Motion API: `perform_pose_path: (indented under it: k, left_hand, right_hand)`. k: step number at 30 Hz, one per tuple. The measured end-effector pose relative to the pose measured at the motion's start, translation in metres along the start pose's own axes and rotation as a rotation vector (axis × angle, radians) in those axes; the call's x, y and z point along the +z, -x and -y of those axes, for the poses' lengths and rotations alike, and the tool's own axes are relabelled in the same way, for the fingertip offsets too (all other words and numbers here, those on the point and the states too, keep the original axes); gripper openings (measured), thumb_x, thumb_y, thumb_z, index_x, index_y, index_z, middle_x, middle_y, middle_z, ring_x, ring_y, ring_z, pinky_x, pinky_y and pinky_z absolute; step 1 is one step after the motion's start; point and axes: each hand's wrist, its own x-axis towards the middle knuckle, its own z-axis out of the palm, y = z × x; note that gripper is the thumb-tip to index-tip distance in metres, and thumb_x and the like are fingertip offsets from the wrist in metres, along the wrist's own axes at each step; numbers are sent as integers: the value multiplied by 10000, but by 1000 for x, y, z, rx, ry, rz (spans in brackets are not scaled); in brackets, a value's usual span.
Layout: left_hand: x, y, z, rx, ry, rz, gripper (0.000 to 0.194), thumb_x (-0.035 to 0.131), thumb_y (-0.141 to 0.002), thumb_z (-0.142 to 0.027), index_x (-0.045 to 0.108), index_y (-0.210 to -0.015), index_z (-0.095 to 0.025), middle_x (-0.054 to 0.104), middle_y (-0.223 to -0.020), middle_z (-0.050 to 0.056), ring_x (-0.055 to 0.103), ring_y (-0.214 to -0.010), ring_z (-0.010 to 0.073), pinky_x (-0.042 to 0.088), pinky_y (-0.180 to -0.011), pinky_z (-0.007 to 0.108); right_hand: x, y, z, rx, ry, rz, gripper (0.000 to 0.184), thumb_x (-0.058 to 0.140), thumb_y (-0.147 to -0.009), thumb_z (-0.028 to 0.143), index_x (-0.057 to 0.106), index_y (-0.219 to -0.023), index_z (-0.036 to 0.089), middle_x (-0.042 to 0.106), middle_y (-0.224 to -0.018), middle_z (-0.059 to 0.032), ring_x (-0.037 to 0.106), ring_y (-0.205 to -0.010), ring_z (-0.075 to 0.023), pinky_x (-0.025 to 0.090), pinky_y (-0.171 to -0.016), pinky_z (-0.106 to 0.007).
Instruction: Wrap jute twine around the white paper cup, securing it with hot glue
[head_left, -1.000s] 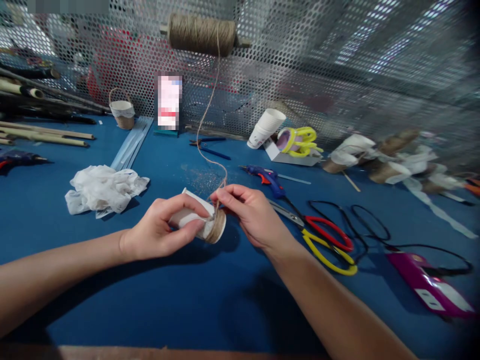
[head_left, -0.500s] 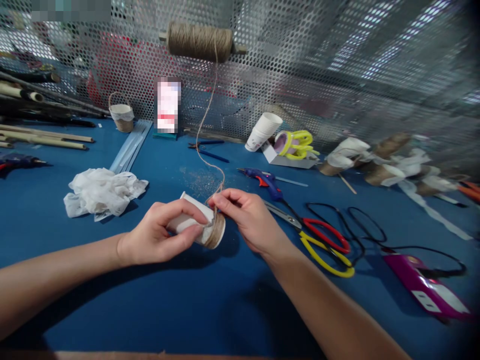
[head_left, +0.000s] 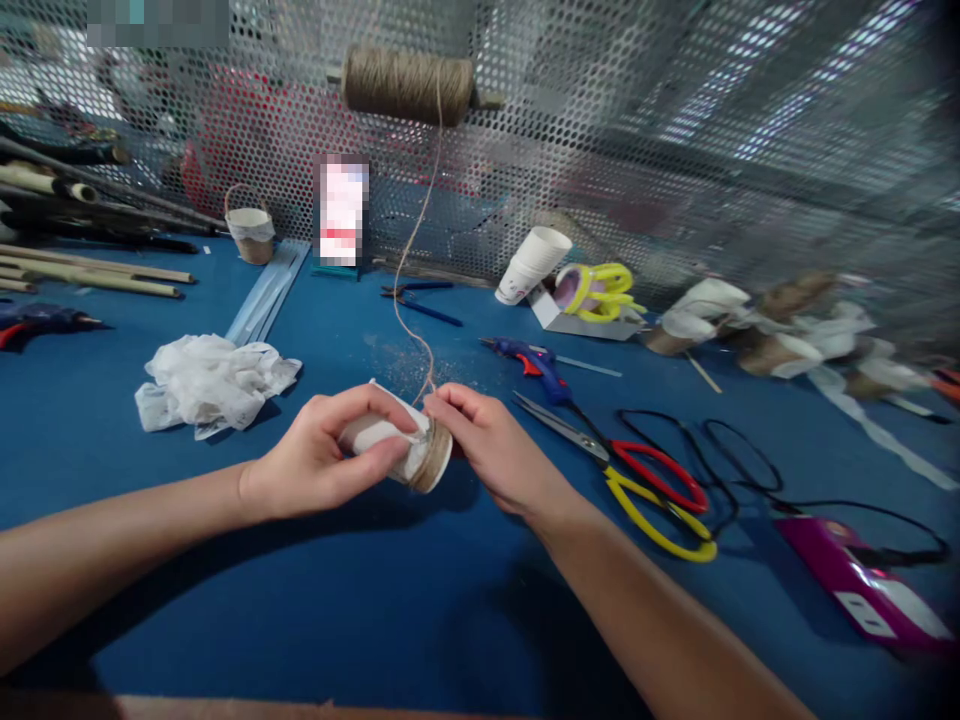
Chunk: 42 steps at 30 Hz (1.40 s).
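Note:
My left hand [head_left: 330, 450] is closed around a white paper cup [head_left: 367, 432], which lies tilted on its side above the blue table. Brown twine [head_left: 433, 455] is wound in a band round the cup's end on the right. My right hand [head_left: 491, 440] pinches the twine close to that band, its thumb and fingertips pressed together. From there the loose twine strand [head_left: 409, 255] runs up to a big spool of twine [head_left: 405, 85] mounted at the mesh wall. The fingers partly cover the cup.
Right of my hands lie scissors [head_left: 645, 480], a blue glue gun [head_left: 532, 365] and a purple power strip [head_left: 862, 580]. White lace [head_left: 214, 385] is heaped on the left. Behind stand stacked paper cups [head_left: 532, 265], pliers [head_left: 424, 300], a small basket [head_left: 251, 235] and a phone [head_left: 341, 215].
My right hand has drawn slightly closer to the cup's wound end, and the loose twine beside it hangs in a different curve. The whole view has shifted a little.

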Motion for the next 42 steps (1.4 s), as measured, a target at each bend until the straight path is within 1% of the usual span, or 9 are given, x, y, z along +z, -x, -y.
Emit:
perform_pose_path:
  k: [4, 9, 14, 18, 22, 31, 34, 37, 42]
  left_hand:
    - [0, -3, 0, -211, 195, -15, 106, 600, -785, -230, 578, -845, -146, 510, -619, -44, 381, -475, 45, 326, -452, 145]
    - [2, -12, 0, -421, 451, -102, 182, 646, -736, -278, 559, -812, -138, 546, -626, -35, 469, -511, 59, 373, -489, 152]
    - [1, -20, 1, -550, 460, -291, 215, 653, -703, -275, 549, -815, -123, 574, -661, -20, 512, -535, 70, 404, -510, 168]
    - [1, -18, 3, -533, 356, -287, 202, 614, -745, -278, 555, -860, -124, 565, -658, -23, 497, -545, 69, 393, -513, 167]
    - [1, -13, 5, -396, 184, -226, 194, 586, -789, -278, 559, -910, -129, 558, -686, -22, 492, -567, 72, 400, -538, 175]
    - [3, -4, 6, -134, -63, -138, 244, 572, -829, -230, 523, -1060, -169, 609, -920, 21, 536, -696, 90, 423, -628, 183]
    - [-1, -10, 3, -207, 109, -173, 386, 637, -781, -272, 488, -1120, -166, 603, -857, 12, 539, -681, 99, 425, -601, 183]
    - [-9, -18, 1, -382, 385, -130, 360, 625, -776, -339, 532, -1072, -155, 601, -721, -4, 535, -578, 95, 421, -543, 192]
    - [-13, -21, 3, -425, 419, -93, 296, 668, -714, -240, 612, -987, -142, 634, -786, 10, 531, -568, 68, 404, -548, 174]
  right_hand:
    - [1, -1, -2, 27, 39, -9, 252, 529, -825, 329, 489, -626, 181, 461, -529, 68, 454, -469, -62, 374, -427, -179]
    - [-3, -11, -10, 129, 70, 20, 297, 489, -841, 444, 493, -681, 194, 520, -506, 41, 520, -423, -113, 428, -405, -245]
    - [-6, -9, -8, -109, 153, -130, 371, 468, -829, 528, 512, -686, 188, 562, -628, -6, 563, -557, -130, 463, -514, -270]
    - [1, 2, -2, -198, 318, -59, 266, 621, -752, 439, 536, -743, 187, 565, -678, 3, 516, -611, -123, 438, -580, -267]
    - [5, 5, -3, -192, 335, -78, 223, 645, -738, 361, 499, -698, 198, 510, -636, 31, 455, -583, -107, 398, -557, -254]
    - [-3, -4, -8, -74, -65, -32, 288, 634, -733, 452, 521, -683, 192, 520, -609, 27, 458, -575, -107, 373, -553, -259]
    - [-4, -2, -5, -204, 53, -54, 255, 633, -747, 413, 510, -678, 201, 505, -609, 34, 445, -575, -109, 365, -561, -260]
    - [-3, 1, -1, -337, 226, -3, 198, 609, -778, 329, 502, -668, 205, 496, -629, 34, 437, -591, -107, 371, -574, -254]
    - [-1, 2, 0, -383, 344, 51, 175, 590, -795, 294, 503, -675, 204, 502, -638, 32, 453, -609, -107, 401, -605, -251]
